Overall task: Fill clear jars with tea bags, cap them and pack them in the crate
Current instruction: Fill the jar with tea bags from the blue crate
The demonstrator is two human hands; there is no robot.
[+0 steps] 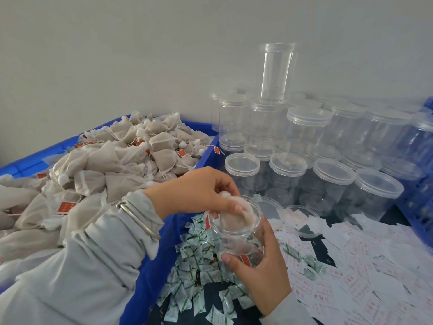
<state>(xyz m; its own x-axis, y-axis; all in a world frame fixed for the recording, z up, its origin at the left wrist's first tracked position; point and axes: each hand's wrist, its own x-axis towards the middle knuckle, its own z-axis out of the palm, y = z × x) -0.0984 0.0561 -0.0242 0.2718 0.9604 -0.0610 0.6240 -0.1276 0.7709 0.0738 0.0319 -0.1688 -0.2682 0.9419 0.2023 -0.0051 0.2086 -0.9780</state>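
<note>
Looking from the left, I see my left hand reaching across from a grey sleeve with a metal bangle at the wrist, fingers curled down and pinching a tea bag that sits partly inside the mouth of an open clear jar. My right hand comes up from the near edge and grips that jar around its lower body, thumb across the front, holding it tilted toward me.

At far left a blue crate is heaped with tea bags, its near right wall just beside the jar. Between crate and jar lies a spill of small green-and-white sachets. To the right, white cards with red print cover the dark tabletop, with two loose clear lids lying on them.

Farther back, capped empty jars stand packed in rows against the pale wall, one tall uncapped jar stacked on top. A second blue crate closes the right edge, so the hands work in a narrow gap.
</note>
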